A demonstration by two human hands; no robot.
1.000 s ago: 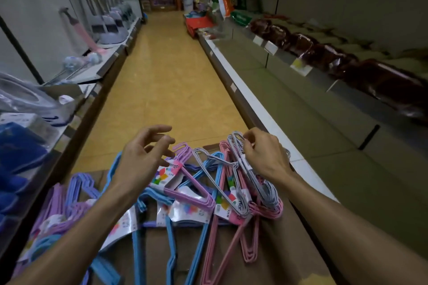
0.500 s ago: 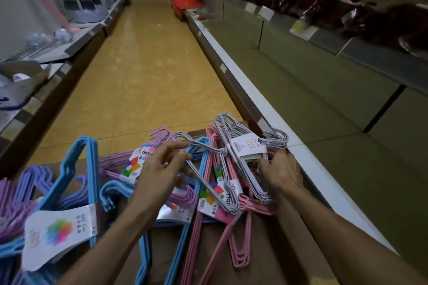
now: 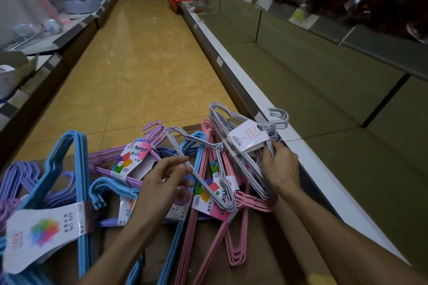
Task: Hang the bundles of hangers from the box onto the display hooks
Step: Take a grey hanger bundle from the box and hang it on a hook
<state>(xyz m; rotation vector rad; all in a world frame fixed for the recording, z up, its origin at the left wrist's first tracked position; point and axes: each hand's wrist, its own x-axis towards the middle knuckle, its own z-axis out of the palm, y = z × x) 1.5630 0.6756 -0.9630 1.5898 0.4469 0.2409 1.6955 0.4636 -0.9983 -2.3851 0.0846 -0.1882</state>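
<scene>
I see my right hand [image 3: 279, 169] curled around the lower wires of a grey hanger bundle [image 3: 245, 146] with a white label, lifted at the right edge of the cardboard box [image 3: 231, 268]. My left hand [image 3: 162, 183] pinches a second grey bundle [image 3: 203, 169] that lies across the pink hangers [image 3: 234, 238]. Purple hangers [image 3: 139, 152] and blue hangers [image 3: 69, 169] crowd the box to the left. Ahead runs a yellow tiled floor [image 3: 143, 65] between shelves [image 3: 324, 76].
</scene>
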